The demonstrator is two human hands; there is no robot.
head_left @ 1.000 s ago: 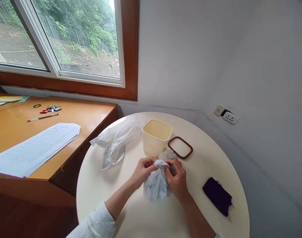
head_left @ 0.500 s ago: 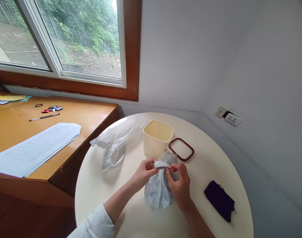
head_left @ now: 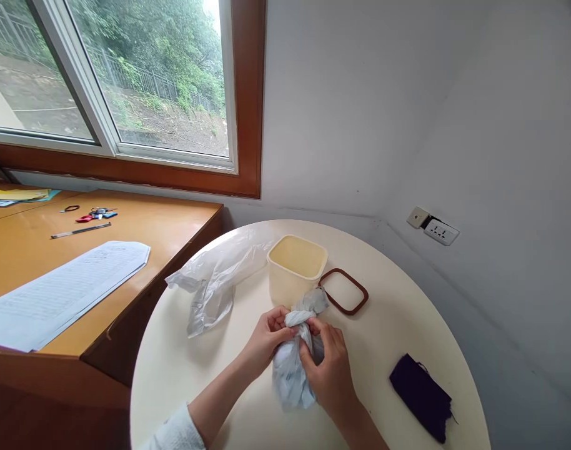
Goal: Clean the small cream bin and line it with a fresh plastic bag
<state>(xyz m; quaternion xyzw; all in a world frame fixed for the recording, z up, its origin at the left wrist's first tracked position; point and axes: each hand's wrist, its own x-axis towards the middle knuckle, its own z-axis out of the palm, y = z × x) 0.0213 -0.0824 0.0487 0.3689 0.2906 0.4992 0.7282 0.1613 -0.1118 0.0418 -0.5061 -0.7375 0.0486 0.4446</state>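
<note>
Both my hands grip a pale blue-grey plastic bag (head_left: 292, 373) over the front of the round table. With fingers pinched, my left hand (head_left: 265, 340) holds the twisted neck of the bag from the left. My right hand (head_left: 329, 362) is closed on the same neck from the right, thumb below and fingers above. The neck is wound into a loop or knot, its free end pointing up and right. What the bag holds, if anything, cannot be made out. Just behind stands a cream square container (head_left: 290, 281), open at the top.
Right of the container lies a lid with a brown rim (head_left: 346, 309). A clear plastic bag (head_left: 215, 287) is spread on the left of the white table (head_left: 182, 381). Dark purple cloth (head_left: 421, 397) lies at the right. The wooden desk (head_left: 173, 222) carries papers (head_left: 70, 294), a pen and keys.
My right fingers have shifted from the end of the bag's neck to close in lower around it. The twisted end now stands out more, up and right. The view has tilted slightly.
</note>
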